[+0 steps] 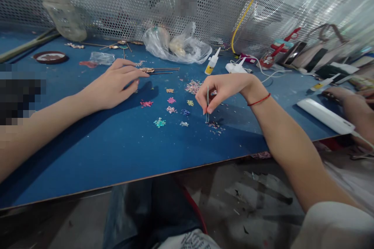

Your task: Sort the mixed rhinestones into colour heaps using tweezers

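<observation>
My right hand (217,89) pinches a pair of thin metal tweezers (207,116), held upright with the tips down at a small pile of dark flakes (214,125). My left hand (117,85) rests on the blue table with its fingers stretched out. Its fingertips are at the ornate end of a copper-coloured hair stick (147,70), whose thin prongs point right. Between the hands lie small heaps of flakes: red (146,103), teal (159,122), pink (171,100), blue (185,112) and yellow (190,103). A larger mixed pile (193,86) lies beside my right fingers.
Behind the heaps are a clear plastic bag (187,48) and a glue bottle (212,62). A brown round dish (50,57) and a plastic jar (64,17) stand left. At right are a white elongated device (325,116) and another person's hand (340,95). Perforated metal backs the table.
</observation>
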The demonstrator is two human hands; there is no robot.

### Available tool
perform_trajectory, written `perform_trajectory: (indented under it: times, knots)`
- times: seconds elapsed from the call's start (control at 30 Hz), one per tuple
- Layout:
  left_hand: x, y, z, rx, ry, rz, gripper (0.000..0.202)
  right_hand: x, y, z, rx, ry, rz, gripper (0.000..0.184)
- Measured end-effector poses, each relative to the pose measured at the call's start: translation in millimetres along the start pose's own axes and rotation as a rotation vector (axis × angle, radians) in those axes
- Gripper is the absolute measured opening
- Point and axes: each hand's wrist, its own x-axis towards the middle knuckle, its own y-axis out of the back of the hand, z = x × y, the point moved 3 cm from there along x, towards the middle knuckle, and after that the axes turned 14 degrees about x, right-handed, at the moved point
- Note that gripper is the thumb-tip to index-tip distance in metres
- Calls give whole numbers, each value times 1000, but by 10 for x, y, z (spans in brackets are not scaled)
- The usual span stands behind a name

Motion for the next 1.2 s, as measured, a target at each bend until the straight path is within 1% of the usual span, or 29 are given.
perform_trajectory:
  times: [0.07,0.2,0.27,0.37,0.43,0.6,0.7,0.8,0.97,1.2]
  knots:
    - [0,1,6,0,6,-7,49,9,0,8,-4,0,5,30]
    - [2,9,17,48,-14,-17,51,-4,19,24,-54,9,-59,30]
    - [2,11,16,82,-22,-27,54,-21,25,26,-57,13,-110,31]
    - [-1,12,7,102,-26,-26,57,-39,-2,21,-33,13,-222,32]
    - [-2,5,0,104,-27,-25,56,-34,-34,11,-22,11,-262,31]
    - [-1,-23,-17,103,-30,-21,54,24,-106,-24,-15,24,-252,32]
    - [-3,-35,-27,98,-32,-25,53,43,-138,-25,-10,-14,-275,33]
    - [-3,-39,-25,99,-45,-20,54,47,-143,-24,-12,-29,-261,35]
    - [9,-35,-10,108,-48,-3,55,57,-129,-26,-42,17,-234,34]
    - [9,-24,0,96,-23,-34,56,73,-123,-3,-60,39,-218,36]
